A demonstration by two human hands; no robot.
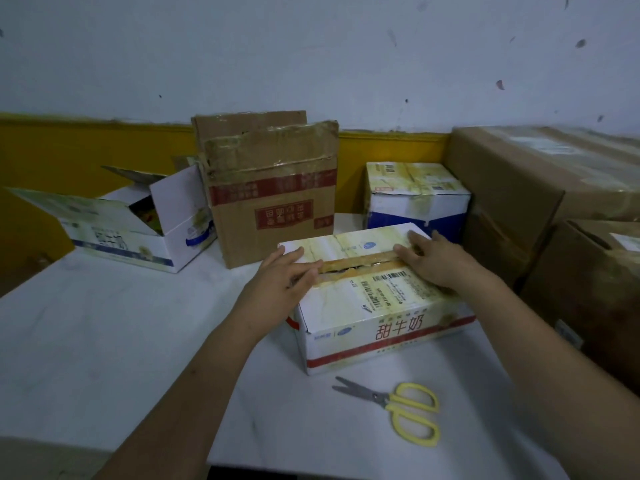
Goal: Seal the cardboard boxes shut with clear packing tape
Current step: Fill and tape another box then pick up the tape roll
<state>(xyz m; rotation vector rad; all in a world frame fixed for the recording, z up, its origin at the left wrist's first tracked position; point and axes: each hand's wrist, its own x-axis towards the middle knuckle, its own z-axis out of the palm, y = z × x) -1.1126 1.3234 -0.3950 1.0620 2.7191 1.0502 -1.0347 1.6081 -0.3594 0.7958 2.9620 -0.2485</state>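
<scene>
Lay nearest on the bench (104, 341): yellow-handled scissors (398, 407). Pressed flat, fingers straight, on the milk carton box (374, 306) mid-bench: left hand (287, 271), right hand (436, 261). Seemed light, stiff, slick with old tape; best held by flaps beside the gaping seam (360, 263).

A scuffed, pale blue-white painted wall (311, 57) fills the upper view, dim and evenly lit. Along its base runs a mustard-yellow painted band (86, 150). Below the band stands a white, flat-topped table (104, 323).
</scene>
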